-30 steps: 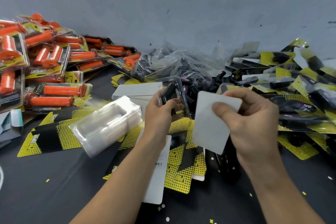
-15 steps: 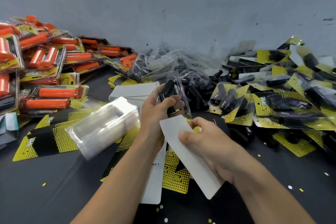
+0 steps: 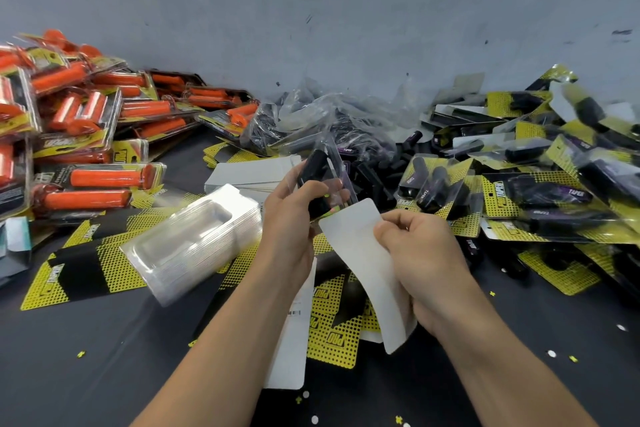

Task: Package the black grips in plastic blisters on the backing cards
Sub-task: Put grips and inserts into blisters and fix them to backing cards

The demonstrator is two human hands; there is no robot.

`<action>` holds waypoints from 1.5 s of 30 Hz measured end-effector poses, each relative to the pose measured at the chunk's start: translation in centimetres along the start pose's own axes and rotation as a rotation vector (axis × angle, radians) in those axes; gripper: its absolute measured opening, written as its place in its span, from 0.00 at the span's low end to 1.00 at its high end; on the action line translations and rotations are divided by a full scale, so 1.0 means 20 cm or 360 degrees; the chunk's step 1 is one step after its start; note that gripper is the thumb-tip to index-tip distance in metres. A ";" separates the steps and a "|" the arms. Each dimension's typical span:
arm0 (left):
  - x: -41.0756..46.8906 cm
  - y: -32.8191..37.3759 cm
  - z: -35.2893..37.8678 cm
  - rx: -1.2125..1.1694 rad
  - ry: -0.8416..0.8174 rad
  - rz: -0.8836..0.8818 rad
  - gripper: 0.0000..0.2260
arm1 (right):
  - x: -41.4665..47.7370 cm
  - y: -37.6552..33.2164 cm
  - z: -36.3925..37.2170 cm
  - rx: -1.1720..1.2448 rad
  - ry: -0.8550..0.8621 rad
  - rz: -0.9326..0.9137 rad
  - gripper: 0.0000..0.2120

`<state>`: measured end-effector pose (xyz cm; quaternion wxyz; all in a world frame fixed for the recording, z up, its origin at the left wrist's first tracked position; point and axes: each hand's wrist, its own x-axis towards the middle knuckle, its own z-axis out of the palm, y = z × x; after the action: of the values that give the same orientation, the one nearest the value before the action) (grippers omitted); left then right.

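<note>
Fingers of left hand curl round clear blister to hold black grip seated inside. Right hand pinches backing card, top corner just beside blister, likely to slide in.

A matte grey-blue wall fills the view from nine o'clock round to three, with a few dark scuffs toward twelve and two. Below it a near-black work surface runs down to six; table or floor, I can't tell. The light is soft and even, with no hard shadows. Tiny yellow and white paper bits dot the surface at five and seven.
</note>
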<state>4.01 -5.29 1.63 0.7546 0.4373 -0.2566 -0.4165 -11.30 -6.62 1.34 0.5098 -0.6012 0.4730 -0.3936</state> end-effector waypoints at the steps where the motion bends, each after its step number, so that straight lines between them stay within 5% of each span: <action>1: 0.00 0.00 0.00 0.0008 0.0019 0.0019 0.17 | 0.01 0.00 -0.01 0.0006 -0.0008 -0.0007 0.07; 6: 0.00 0.00 -0.02 -0.0188 0.0077 -0.0036 0.13 | -0.02 0.00 0.01 0.0091 -0.0436 0.0170 0.05; 18: 0.00 0.01 0.00 -0.0249 0.0035 -0.0112 0.12 | 0.00 0.04 0.05 0.0021 0.0098 -0.0073 0.06; 28: 0.01 -0.04 -0.02 0.0482 0.0142 0.0113 0.17 | 0.01 0.07 0.05 -0.0307 0.0375 -0.0268 0.12; 40: 0.01 -0.03 -0.03 0.0603 0.0255 0.0104 0.26 | -0.03 0.01 0.00 -0.0559 0.0363 -0.0502 0.14; 45: 0.00 -0.01 -0.03 0.0544 0.0204 0.0069 0.30 | -0.02 0.01 -0.01 -0.0509 0.0139 -0.0450 0.02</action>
<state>4.29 -5.06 1.12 0.6930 0.5790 -0.2845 -0.3217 -11.59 -6.33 1.15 0.3267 -0.7172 0.4621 -0.4067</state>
